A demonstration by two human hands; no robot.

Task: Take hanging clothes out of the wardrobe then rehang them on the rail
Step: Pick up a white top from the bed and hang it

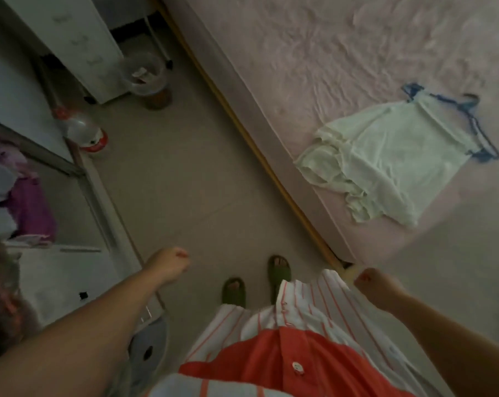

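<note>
Top (pixel 385 156) on its hanger (pixel 483 144) lies on the bed (pixel 299 53), not yet rehung; my left hand (pixel 168 266) and right hand (pixel 377 287) hang loosely curled, holding nothing.

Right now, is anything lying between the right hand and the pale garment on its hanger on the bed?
Nothing visible does: only bare pink sheet lies between the right hand and the pale garment on its dark hanger.

Pale top (pixel 391 159) on hanger (pixel 483 138), flat on bed (pixel 314 47)
</note>
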